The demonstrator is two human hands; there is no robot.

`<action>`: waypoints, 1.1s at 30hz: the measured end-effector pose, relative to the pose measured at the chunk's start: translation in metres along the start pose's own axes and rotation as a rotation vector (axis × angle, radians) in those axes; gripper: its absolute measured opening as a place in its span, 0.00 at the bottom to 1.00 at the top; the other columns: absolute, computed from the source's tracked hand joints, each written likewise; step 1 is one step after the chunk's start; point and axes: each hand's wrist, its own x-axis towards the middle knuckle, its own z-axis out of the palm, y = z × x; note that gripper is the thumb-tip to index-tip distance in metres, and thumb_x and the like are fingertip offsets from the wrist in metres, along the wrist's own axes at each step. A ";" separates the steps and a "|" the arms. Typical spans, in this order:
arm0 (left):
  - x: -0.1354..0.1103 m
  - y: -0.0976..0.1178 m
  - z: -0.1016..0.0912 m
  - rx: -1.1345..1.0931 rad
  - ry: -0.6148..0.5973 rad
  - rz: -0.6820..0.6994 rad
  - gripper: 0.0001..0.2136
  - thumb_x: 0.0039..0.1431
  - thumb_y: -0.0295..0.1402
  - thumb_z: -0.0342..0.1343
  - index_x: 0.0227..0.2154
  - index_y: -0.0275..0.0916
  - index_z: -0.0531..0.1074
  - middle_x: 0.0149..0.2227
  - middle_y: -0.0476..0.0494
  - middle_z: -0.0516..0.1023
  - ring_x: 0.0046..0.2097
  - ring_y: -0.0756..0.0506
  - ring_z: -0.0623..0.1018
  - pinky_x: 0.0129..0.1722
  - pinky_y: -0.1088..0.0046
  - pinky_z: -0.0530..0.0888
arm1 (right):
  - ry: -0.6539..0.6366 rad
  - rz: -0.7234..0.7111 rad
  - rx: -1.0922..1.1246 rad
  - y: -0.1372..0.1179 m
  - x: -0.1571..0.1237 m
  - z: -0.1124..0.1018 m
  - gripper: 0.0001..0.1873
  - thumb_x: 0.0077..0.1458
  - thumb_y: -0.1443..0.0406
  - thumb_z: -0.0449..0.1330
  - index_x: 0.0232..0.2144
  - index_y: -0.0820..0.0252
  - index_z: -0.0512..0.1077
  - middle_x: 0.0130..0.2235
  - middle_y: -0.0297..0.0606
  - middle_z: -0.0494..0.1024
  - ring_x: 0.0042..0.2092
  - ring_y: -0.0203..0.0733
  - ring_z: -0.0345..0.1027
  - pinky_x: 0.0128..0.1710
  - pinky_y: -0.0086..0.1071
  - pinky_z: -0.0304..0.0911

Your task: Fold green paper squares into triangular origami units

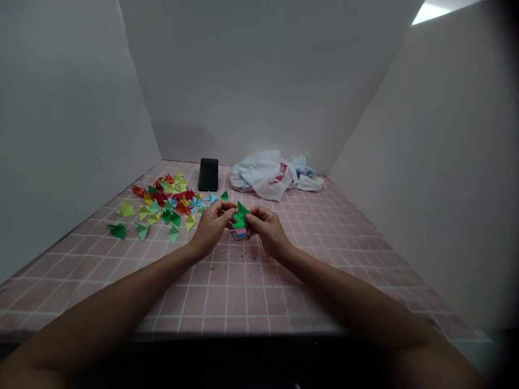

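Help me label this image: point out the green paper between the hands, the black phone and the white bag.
Green paper (240, 216): head view, middle of its folded body.
Black phone (208, 174): head view, middle of its surface.
White bag (263, 174): head view, crumpled front.

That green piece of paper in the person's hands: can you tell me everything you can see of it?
The green paper is bright green and looks thin, folded, with a pointed tip upward. It is held between the left hand and the right hand, whose fingers touch its sides and hide part of it. In the picture it appears just above a small stack of coloured paper; whether they touch, I cannot tell.
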 end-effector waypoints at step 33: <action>-0.005 -0.010 0.004 -0.066 -0.133 -0.174 0.18 0.51 0.34 0.66 0.42 0.38 0.68 0.30 0.51 0.78 0.30 0.49 0.79 0.33 0.72 0.77 | 0.029 0.121 0.156 0.020 -0.006 -0.009 0.12 0.51 0.58 0.67 0.27 0.58 0.70 0.25 0.28 0.72 0.26 0.32 0.64 0.29 0.29 0.61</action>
